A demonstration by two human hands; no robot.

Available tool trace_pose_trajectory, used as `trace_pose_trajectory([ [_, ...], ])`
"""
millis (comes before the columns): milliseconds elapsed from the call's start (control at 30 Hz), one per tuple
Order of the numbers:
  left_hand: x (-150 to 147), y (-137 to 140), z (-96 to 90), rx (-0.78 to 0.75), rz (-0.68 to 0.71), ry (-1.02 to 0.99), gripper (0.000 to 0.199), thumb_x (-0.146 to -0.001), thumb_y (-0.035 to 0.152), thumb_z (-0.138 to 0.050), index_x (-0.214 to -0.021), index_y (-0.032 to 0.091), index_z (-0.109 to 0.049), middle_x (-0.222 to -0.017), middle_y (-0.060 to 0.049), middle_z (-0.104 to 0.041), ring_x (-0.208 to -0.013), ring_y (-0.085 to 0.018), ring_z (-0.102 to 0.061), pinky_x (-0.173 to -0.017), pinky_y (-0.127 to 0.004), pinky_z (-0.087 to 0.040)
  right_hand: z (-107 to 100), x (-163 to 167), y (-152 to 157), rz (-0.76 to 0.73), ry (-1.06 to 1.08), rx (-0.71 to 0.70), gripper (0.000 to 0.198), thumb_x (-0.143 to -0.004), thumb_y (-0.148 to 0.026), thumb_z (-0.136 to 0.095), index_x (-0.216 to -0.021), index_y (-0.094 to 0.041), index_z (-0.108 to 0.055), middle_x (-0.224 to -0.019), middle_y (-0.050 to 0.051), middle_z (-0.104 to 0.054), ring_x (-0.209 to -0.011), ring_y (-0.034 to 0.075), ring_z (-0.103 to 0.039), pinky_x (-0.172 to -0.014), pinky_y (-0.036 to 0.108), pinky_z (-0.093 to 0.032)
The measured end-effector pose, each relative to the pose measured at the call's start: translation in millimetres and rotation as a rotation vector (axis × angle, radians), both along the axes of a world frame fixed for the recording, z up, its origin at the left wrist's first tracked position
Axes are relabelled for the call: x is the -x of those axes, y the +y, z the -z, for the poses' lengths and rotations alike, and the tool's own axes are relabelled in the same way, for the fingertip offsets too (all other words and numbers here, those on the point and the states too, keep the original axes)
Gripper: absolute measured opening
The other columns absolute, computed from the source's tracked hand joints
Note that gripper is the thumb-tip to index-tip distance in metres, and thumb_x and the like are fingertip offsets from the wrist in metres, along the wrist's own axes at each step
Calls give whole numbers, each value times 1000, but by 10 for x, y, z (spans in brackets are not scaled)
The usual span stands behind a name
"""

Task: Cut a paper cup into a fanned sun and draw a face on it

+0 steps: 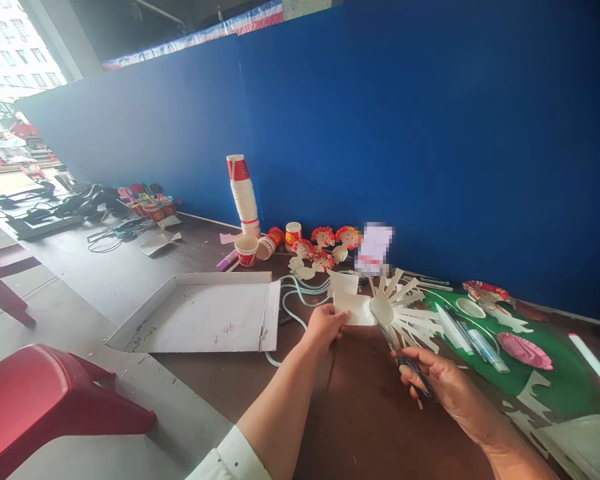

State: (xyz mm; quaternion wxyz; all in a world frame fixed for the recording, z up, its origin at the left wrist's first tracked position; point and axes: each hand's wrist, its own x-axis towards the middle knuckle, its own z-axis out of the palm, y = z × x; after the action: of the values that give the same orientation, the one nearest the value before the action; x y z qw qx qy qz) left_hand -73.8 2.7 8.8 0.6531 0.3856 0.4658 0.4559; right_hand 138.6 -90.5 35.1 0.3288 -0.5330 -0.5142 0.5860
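My left hand pinches the wide uncut flap of a cut-up paper cup. The cup's round base faces me, and narrow white strips fan out from it to the top and right. In my right hand is a pair of dark-handled scissors, the fingers wrapped round its handles. The blades reach up to the lower edge of the cup's base, close to where the flap joins it. Whether the blades are parted is hard to make out.
Behind my hands lie several red-fringed paper figures. A tall stack of paper cups stands by the blue partition. Left is a shallow white box lid. A green mat holds markers and a pink paper oval. A red stool stands lower left.
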Motion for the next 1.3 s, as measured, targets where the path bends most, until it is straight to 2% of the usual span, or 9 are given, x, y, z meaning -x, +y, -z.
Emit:
trace_pose_trajectory([
  [333,-7,-6,-9,-11,-17,-12,31,-61,36,-75,-62,16,-52,-50,5,-44,-44,-5,-35,-40,-19,-23,34,-10,3,-7,-99,-6,49,-72,-55,-67,-107,-22,-62,-74,0,-60,-66,14,-52,-55,25,-43],
  [600,-6,-22,-45,2,39,-53,37,-57,42,-77,-70,13,-58,-57,2,-51,-45,-4,-37,-41,-19,-24,-74,46,-23,41,-131,-67,60,-70,-65,-62,-109,-20,-63,-76,2,-61,-66,16,-54,-58,28,-45],
  [733,4,-28,-56,21,66,-71,40,-54,44,-78,-66,14,-55,-56,4,-49,-45,-4,-37,-42,-19,-24,-127,56,-29,67,-118,-71,67,-65,-72,-60,-107,-19,-65,-77,4,-61,-67,18,-56,-60,32,-47],
  [833,11,-34,-52,37,97,-72,41,-53,43,-80,-64,16,-51,-54,4,-49,-45,-4,-39,-42,-19,-25,-105,35,-23,44,-84,-56,64,-65,-70,-62,-105,-20,-65,-78,4,-61,-66,17,-55,-62,33,-46],
  [1033,19,-36,-12,40,142,-51,42,-55,43,-80,-64,17,-47,-55,5,-48,-47,-5,-40,-43,-19,-26,-22,7,-12,27,-5,-20,60,-69,-65,-64,-109,-21,-63,-78,3,-58,-65,16,-54,-53,28,-43],
  [1300,17,-27,21,23,154,-58,42,-56,43,-79,-63,17,-47,-54,5,-46,-45,-5,-40,-42,-19,-25,-31,24,-15,81,-14,9,56,-72,-62,-64,-110,-20,-65,-76,1,-57,-64,14,-51,-52,25,-41],
])
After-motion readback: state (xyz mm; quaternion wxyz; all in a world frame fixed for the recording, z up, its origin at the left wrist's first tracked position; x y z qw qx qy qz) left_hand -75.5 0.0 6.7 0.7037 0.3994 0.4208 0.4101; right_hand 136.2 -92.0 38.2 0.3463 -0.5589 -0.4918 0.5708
